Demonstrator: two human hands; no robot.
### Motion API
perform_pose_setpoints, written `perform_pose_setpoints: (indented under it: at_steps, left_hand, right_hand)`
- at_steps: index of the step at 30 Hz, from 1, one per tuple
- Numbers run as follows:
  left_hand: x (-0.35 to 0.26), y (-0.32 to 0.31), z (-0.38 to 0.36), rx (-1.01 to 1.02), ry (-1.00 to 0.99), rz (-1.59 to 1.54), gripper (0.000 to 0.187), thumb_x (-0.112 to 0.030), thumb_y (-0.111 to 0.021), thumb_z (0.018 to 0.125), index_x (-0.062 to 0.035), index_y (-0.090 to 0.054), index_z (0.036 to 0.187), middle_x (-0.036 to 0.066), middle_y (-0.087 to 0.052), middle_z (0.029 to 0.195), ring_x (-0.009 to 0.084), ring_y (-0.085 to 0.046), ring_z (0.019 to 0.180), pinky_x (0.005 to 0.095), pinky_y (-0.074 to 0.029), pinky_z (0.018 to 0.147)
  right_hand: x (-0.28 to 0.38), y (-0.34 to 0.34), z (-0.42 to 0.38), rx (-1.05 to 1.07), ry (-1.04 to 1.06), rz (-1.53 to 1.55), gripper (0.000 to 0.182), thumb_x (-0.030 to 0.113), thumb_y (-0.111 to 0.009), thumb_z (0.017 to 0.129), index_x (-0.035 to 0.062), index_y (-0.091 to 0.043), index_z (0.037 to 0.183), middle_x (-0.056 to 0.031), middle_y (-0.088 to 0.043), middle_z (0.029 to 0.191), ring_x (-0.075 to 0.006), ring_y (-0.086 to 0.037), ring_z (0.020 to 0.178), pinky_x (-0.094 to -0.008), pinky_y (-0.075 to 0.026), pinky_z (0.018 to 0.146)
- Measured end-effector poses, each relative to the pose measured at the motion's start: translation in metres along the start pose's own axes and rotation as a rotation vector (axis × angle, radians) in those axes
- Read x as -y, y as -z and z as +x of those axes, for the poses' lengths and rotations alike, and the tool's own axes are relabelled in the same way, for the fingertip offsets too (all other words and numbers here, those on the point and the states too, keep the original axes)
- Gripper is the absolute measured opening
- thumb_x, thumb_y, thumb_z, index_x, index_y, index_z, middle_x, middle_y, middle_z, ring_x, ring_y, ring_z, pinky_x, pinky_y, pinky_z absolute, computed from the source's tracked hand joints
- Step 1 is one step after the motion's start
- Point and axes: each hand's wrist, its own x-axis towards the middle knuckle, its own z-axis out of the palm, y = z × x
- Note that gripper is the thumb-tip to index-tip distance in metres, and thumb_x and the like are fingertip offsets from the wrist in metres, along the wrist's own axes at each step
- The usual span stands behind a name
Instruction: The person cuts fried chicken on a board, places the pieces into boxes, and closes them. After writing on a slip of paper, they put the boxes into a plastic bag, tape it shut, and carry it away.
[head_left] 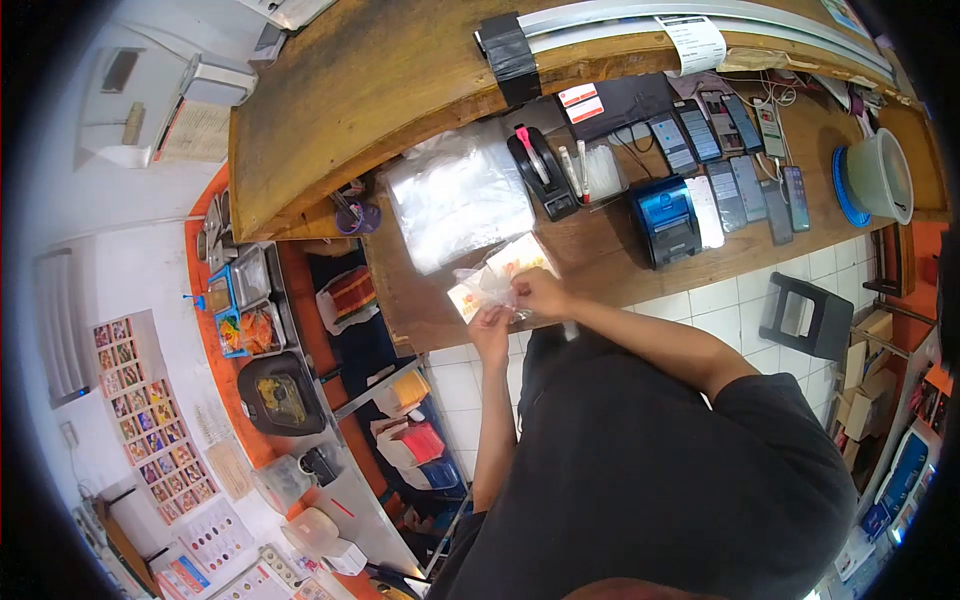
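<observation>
My left hand (489, 328) and my right hand (542, 294) are close together at the near edge of the wooden counter, both closed with fingertips pinched. Between them is a thin clear plastic bag (493, 283). Directly behind it lie white packages with orange and yellow print, one white package (519, 256) at the right and another white package (465, 299) at the left. Whether these are inside the bag cannot be made out. Farther back, a stack of clear plastic bags (460, 200) lies flat on the counter.
A black tape dispenser (541, 172), markers (582, 168), a blue-and-black printer (664, 222) and several phones (724, 190) are on the wooden counter (610, 280). A raised wooden shelf (350, 110) overhangs its back. Food trays (262, 325) stand left; a black stool (810, 315) is right.
</observation>
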Motion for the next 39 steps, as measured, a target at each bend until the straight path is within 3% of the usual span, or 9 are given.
perform_pose_setpoints:
  at_steps: [12,15,17,20,23,26,28,32,39]
  left_hand:
    - [0.01,0.002,0.026,-0.165,0.049,-0.196,0.016,0.007,-0.058,0.085,0.002,-0.058,0.1,0.012,-0.064,0.089,0.0165,-0.064,0.072,0.0269,-0.054,0.063]
    - [-0.017,0.019,0.015,-0.024,0.12,-0.047,0.019,0.003,-0.061,0.087,0.0028,-0.057,0.105,0.011,-0.064,0.086,0.017,-0.064,0.072,0.0283,-0.056,0.063]
    - [-0.024,0.03,0.003,0.007,0.026,0.086,0.011,-0.006,-0.061,0.091,0.0011,-0.061,0.099,0.007,-0.063,0.078,0.0141,-0.063,0.069,0.0252,-0.052,0.058]
    - [-0.012,0.049,-0.011,-0.005,0.111,0.511,0.023,-0.022,-0.061,0.095,-0.0003,-0.063,0.089,0.003,-0.06,0.07,0.0083,-0.055,0.059,0.0206,-0.043,0.05]
    - [0.016,0.068,-0.022,-0.081,-0.274,0.519,0.047,-0.043,-0.054,0.097,-0.0026,-0.063,0.074,-0.004,-0.048,0.055,0.0046,-0.039,0.047,0.0221,-0.027,0.043]
    - [0.007,0.075,-0.04,-0.023,0.069,0.468,0.062,-0.051,-0.041,0.1,-0.0037,-0.059,0.065,-0.008,-0.031,0.049,0.004,-0.024,0.046,0.0267,-0.016,0.045]
    - [-0.004,0.077,-0.047,-0.015,0.128,0.52,0.061,-0.047,-0.04,0.101,-0.0014,-0.059,0.065,-0.002,-0.039,0.053,0.0086,-0.033,0.052,0.0301,-0.024,0.051]
    - [-0.01,0.083,-0.051,0.047,0.188,0.648,0.056,-0.04,-0.042,0.101,0.0021,-0.061,0.07,0.008,-0.051,0.06,0.0156,-0.046,0.06,0.0351,-0.038,0.06]
    - [-0.035,0.059,-0.037,0.531,0.137,0.596,0.04,-0.038,-0.055,0.096,0.0004,-0.066,0.096,0.013,-0.066,0.084,0.019,-0.061,0.081,0.0332,-0.048,0.074]
  right_hand:
    - [0.026,0.073,-0.007,0.296,0.217,-0.196,0.014,0.006,-0.064,0.081,-0.0019,-0.066,0.092,-0.0104,-0.069,0.091,-0.017,-0.065,0.084,-0.0323,-0.051,0.076]
    - [0.076,0.142,0.001,-0.348,0.135,-0.288,0.023,0.013,-0.058,0.087,0.003,-0.063,0.107,-0.0149,-0.065,0.092,-0.0263,-0.064,0.083,-0.0379,-0.05,0.077]
    - [0.06,0.189,0.017,-0.75,0.206,-0.884,0.035,0.026,-0.059,0.09,0.0086,-0.06,0.121,-0.0177,-0.057,0.111,-0.0361,-0.05,0.109,-0.044,-0.041,0.093]
    - [0.041,0.226,0.035,-0.747,-0.02,-1.048,0.042,0.039,-0.049,0.095,0.0186,-0.054,0.132,-0.0183,-0.047,0.126,-0.0406,-0.039,0.123,-0.0525,-0.032,0.101]
    - [0.039,0.23,0.045,-0.719,-0.127,-1.245,0.05,0.05,-0.038,0.097,0.0246,-0.046,0.14,-0.0221,-0.038,0.138,-0.0454,-0.028,0.133,-0.0589,-0.023,0.107]
    - [0.036,0.228,0.056,-0.744,-0.157,-1.275,0.051,0.051,-0.036,0.098,0.0244,-0.045,0.141,-0.0233,-0.036,0.139,-0.0461,-0.023,0.137,-0.0607,-0.019,0.109]
    - [0.034,0.227,0.061,-0.768,-0.2,-1.239,0.054,0.053,-0.034,0.097,0.0237,-0.044,0.141,-0.0239,-0.036,0.14,-0.047,-0.02,0.138,-0.0634,-0.015,0.11]
    - [0.039,0.222,0.059,-0.851,-0.168,-1.255,0.048,0.047,-0.043,0.097,0.023,-0.046,0.139,-0.0224,-0.037,0.139,-0.046,-0.029,0.133,-0.0599,-0.023,0.108]
    - [0.103,0.266,-0.031,-1.545,0.336,-0.237,0.032,0.015,-0.062,0.091,-0.0008,-0.055,0.118,-0.012,-0.06,0.111,-0.02,-0.057,0.104,-0.0328,-0.046,0.09]
